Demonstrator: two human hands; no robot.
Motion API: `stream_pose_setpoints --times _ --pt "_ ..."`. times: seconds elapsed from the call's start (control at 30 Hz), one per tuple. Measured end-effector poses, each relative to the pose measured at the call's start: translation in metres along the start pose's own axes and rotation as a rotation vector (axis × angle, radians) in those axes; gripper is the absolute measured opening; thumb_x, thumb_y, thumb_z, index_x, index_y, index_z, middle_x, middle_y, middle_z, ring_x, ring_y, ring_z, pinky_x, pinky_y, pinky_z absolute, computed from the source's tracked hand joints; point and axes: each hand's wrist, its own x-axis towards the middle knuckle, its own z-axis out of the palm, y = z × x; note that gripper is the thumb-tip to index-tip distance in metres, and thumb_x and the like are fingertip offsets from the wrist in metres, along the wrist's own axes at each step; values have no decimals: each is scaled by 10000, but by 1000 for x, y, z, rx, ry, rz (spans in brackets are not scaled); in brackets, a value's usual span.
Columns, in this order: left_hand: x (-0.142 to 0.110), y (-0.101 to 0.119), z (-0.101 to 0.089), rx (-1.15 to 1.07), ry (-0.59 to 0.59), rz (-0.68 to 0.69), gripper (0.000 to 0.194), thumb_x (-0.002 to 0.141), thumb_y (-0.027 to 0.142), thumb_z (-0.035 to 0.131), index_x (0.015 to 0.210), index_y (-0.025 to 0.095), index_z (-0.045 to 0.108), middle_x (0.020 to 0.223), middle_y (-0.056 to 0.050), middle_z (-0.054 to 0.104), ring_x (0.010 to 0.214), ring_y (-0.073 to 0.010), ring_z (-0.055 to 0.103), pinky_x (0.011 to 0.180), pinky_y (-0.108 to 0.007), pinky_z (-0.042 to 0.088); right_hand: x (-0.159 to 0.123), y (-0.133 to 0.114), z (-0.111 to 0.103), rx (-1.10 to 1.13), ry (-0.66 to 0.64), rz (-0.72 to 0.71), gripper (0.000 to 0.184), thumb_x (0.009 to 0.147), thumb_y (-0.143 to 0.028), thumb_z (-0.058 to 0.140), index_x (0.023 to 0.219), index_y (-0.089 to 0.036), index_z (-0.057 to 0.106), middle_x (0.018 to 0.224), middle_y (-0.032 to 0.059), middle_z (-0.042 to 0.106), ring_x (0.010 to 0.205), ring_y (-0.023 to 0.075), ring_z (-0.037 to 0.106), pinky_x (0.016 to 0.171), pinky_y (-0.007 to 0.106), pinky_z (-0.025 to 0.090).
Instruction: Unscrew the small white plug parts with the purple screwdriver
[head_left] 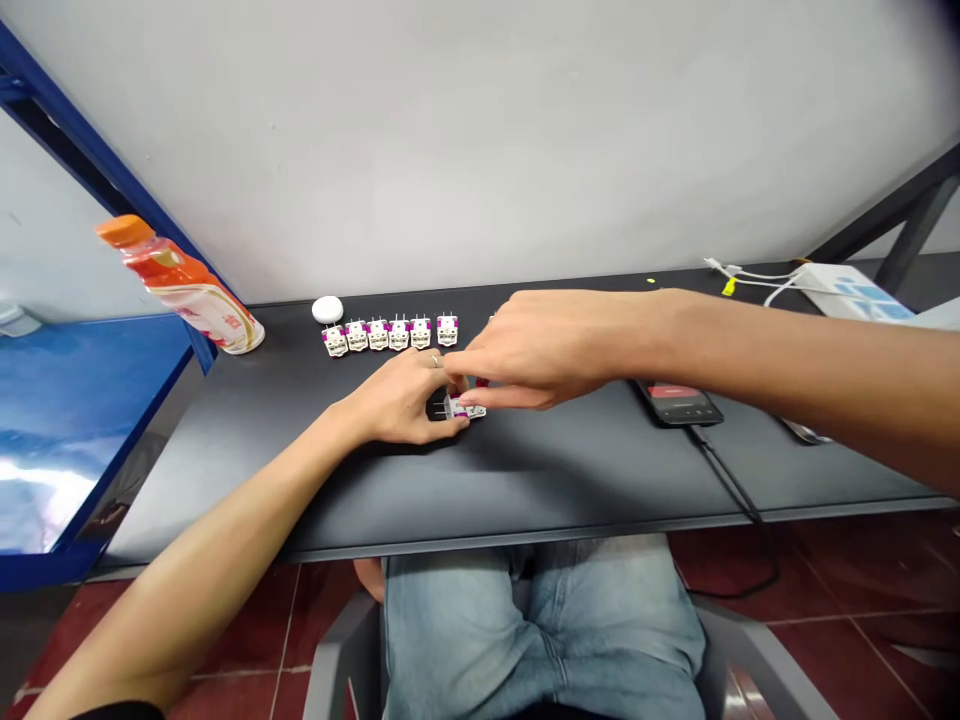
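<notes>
On the black table, my left hand has its thumb and fingers around a small white and purple plug adapter with metal pins pointing left. My right hand reaches in from the right, with its thumb and fingers bent together over the same adapter. A bit of something red shows under the right hand; its kind is hidden. Behind the hands stands a row of similar plug adapters, pins up. One adapter sits slightly apart at the row's right end. Another piece is partly covered by my right hand.
A white rounded case lies behind the row. An orange-capped bottle stands at the left. Right of my hands lie a phone with a black cable and a white power strip with cords. A wall rises behind.
</notes>
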Motion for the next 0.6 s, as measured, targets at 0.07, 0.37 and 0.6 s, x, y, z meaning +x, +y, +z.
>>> stream_pose_setpoints --times 0.07,0.37,0.6 --pt "0 0 0 14 -5 -14 222 997 426 758 1095 228 758 1065 -72 847 973 -289 792 910 -421 610 0 0 0 -3 -25 7 194 1168 -257 538 1200 -215 725 959 66 791 716 207 602 644 361 317" --pt "0 1 -2 15 -7 -13 208 998 427 769 1080 236 774 1044 -64 838 964 -286 782 933 -419 621 -1 -1 -2 8 -33 0 219 1196 -287 522 1233 -207 722 1016 85 810 783 225 645 679 368 353" --pt "0 3 -1 -14 66 50 335 1035 449 795 1281 223 783 1426 -129 826 1278 -347 790 1090 -468 633 -3 6 8 61 105 -180 253 1065 -166 623 1286 -223 729 1349 126 825 1035 259 743 728 364 417"
